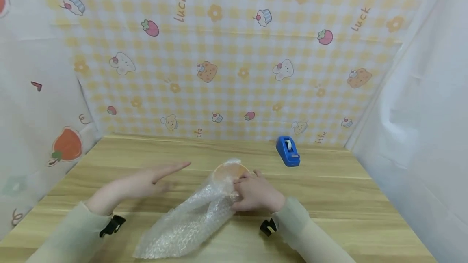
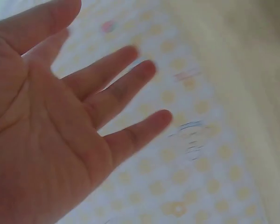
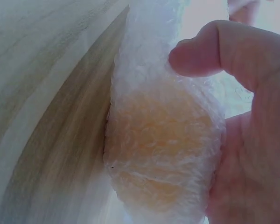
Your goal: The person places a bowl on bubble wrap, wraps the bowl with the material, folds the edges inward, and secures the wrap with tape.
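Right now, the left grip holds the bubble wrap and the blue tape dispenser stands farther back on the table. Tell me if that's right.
Not quite: the head view shows the right grip, not the left grip, holding the bubble wrap. The blue tape dispenser does stand farther back on the table.

Gap between bubble wrap (image 1: 183, 228) and dispenser (image 1: 284, 154)

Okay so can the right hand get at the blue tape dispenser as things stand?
Probably, once freed: the right hand holds the bubble wrap, but only bare tabletop seems to lie between that hand and the blue tape dispenser.
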`<state>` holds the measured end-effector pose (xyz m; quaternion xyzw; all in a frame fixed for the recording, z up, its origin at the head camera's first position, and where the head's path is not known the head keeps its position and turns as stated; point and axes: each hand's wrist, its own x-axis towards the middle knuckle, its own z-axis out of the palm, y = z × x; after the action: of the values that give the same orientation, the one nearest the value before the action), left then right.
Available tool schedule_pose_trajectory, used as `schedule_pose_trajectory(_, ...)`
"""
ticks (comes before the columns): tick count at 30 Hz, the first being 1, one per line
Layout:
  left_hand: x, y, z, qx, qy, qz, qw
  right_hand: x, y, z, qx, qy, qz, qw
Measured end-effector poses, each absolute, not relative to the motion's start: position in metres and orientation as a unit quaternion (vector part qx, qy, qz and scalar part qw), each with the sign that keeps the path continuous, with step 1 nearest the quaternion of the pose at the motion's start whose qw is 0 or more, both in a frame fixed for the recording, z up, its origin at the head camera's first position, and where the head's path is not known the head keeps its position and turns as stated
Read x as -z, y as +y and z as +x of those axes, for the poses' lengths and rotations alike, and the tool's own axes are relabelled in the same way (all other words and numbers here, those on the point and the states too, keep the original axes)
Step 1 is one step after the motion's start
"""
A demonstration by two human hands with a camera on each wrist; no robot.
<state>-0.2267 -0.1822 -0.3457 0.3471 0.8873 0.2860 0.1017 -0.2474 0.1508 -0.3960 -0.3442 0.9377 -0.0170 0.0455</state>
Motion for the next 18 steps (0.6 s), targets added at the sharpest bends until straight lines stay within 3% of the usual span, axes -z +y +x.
schedule_pose_trajectory(8, 0.391, -0.180, -0.215, -0.142, 0.913, 0.383, -0.013, 0.393, 0.153, -0.247, 0.010, 0.932, -0.359, 0.055)
schedule_pose_trajectory(18, 0.402, -0.158, -0.199, -0.075, 0.897, 0.419, -0.116, 0.392, 0.152, -0.246, 0.022, 0.930, -0.363, 0.055)
